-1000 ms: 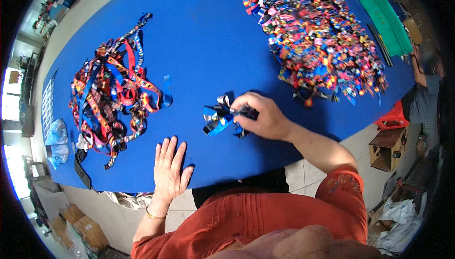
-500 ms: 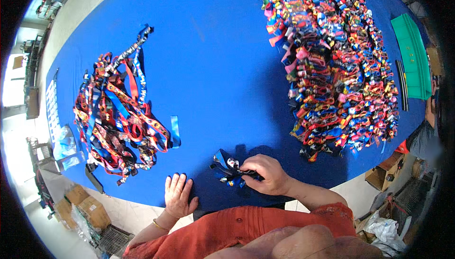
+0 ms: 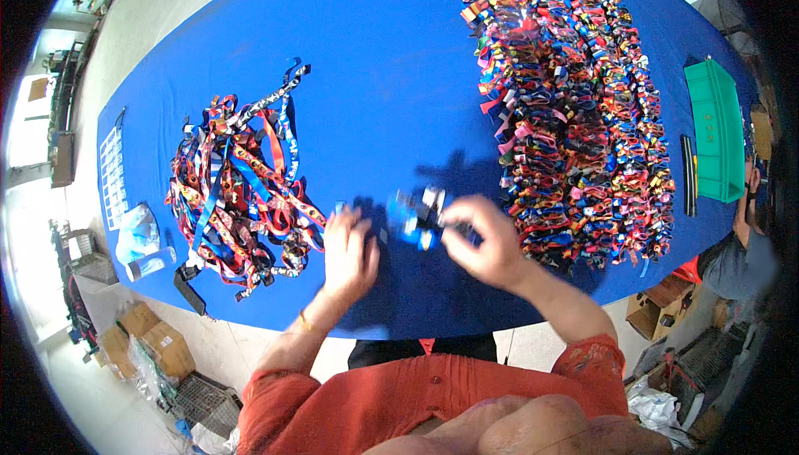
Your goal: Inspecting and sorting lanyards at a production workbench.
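Observation:
Between the thumb and fingers of my right hand (image 3: 491,243), a small bundle of folded straps (image 3: 416,218), mostly blue and black with white bits, is held above the table; it is blurred by motion. My left hand (image 3: 349,255) reaches forward over the cloth with its fingers stretched out, at the right edge of a tangled pile of printed straps (image 3: 241,180). A small bit of light-blue strap (image 3: 339,205) shows at its fingertips, mostly hidden by the hand. Whether the fingers touch it I cannot tell.
Long rows of folded colourful straps (image 3: 574,122) cover the right side of the blue table (image 3: 374,64). A green tray (image 3: 717,134) lies at the far right beside dark strips (image 3: 689,176). A clear bag (image 3: 137,234) and a white card (image 3: 112,176) lie left. At the right edge another person's arm (image 3: 743,209) shows.
My right hand has lifted the strap bundle and carried it forward. My left hand has moved forward and right, over the light-blue strap. The view has shifted; another person appears at the right.

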`<move>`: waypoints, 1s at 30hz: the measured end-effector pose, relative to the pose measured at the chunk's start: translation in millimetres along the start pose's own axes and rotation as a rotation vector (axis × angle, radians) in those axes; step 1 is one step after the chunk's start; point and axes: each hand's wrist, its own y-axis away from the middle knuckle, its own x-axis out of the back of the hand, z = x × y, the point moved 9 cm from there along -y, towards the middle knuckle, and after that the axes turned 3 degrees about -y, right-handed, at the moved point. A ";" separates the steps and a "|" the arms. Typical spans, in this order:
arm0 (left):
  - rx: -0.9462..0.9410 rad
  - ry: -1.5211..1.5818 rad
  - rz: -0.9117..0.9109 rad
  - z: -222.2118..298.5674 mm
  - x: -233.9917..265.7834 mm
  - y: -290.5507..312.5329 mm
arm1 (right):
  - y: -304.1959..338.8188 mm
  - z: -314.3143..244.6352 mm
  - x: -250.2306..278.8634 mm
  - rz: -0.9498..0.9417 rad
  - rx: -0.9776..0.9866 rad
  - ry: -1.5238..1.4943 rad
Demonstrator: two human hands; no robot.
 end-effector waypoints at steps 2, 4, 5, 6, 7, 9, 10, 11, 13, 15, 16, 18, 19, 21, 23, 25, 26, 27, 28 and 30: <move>-0.015 -0.010 0.094 -0.8 6.5 -49.0 | -40.9 2.0 29.4 0.117 -0.043 0.008; -0.018 -0.064 0.174 -5.7 1.7 -96.0 | -75.9 22.1 55.3 0.215 -0.084 0.091; -0.008 -0.065 0.191 -12.0 -3.6 -117.3 | -95.4 22.2 65.6 0.256 -0.030 0.093; 0.003 -0.067 0.211 -17.7 -8.0 -136.7 | -111.3 32.8 71.4 0.270 -0.039 0.057; 0.016 -0.095 0.201 -22.2 -16.3 -155.0 | -125.3 39.9 76.3 0.271 -0.055 0.027; 0.065 -0.123 0.146 -35.8 -31.7 -184.2 | -149.3 50.9 81.3 0.256 -0.130 -0.028; 0.068 -0.122 0.149 -40.5 -39.2 -191.6 | -159.5 53.8 83.2 0.252 -0.128 -0.027; 0.072 -0.178 0.142 -45.2 -47.3 -198.3 | -171.3 41.9 83.1 0.226 0.028 0.124; 0.071 -0.281 0.098 -52.9 -63.1 -203.8 | -185.2 27.8 66.2 0.110 0.224 0.304; 0.060 -0.283 0.087 -61.5 -64.1 -198.8 | -193.9 13.0 25.7 -0.118 0.334 0.242; 0.038 -0.272 0.078 -61.0 -68.1 -197.0 | -195.6 10.2 6.0 -0.240 0.341 0.220; 0.074 -0.314 0.082 -63.5 -69.0 -196.0 | -205.7 15.3 -16.9 -0.311 0.330 0.127; 0.034 -0.285 0.138 -65.2 -66.4 -194.1 | -217.3 23.3 -22.6 -0.329 0.316 0.154; 0.082 -0.214 0.078 -58.7 -67.0 -203.9 | -241.5 63.1 -11.0 -0.253 0.251 0.222; 0.115 -0.186 0.110 -56.4 -59.7 -205.8 | -267.2 82.5 6.2 -0.178 0.257 0.251; 0.112 -0.195 0.107 -54.7 -56.1 -206.8 | -286.0 100.3 17.1 -0.136 0.253 0.312; 0.117 -0.196 0.109 -54.3 -55.0 -207.2 | -293.6 107.4 22.0 -0.124 0.258 0.333; 0.119 -0.186 0.102 -53.5 -54.5 -208.0 | -301.0 114.4 26.1 -0.124 0.266 0.349; 0.125 -0.179 0.093 -54.1 -53.7 -207.6 | -308.1 119.1 28.0 -0.126 0.273 0.361; 0.138 -0.180 0.082 -56.2 -53.2 -207.2 | -318.6 126.9 34.9 -0.107 0.288 0.387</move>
